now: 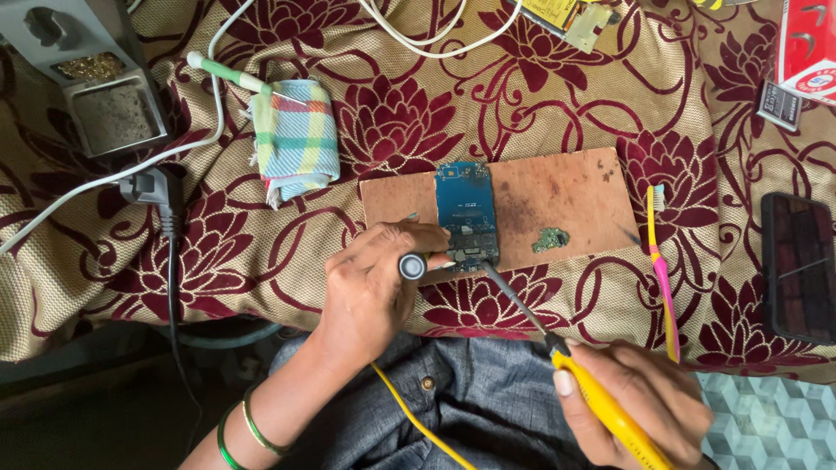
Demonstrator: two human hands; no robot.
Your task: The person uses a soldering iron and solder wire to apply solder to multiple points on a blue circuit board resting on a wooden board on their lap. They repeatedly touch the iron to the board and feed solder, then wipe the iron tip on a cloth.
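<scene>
matt wooden board (575,196), velvety patterned cloth (218,252)

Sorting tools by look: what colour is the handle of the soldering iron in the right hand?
Yellow; the soldering iron's plastic handle in the right hand shows best in the head view.

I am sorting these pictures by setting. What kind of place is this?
Probably a small home electronics repair spot: a soldering iron in the right hand, a blue circuit board on a wooden board, over a floral cloth.
</scene>
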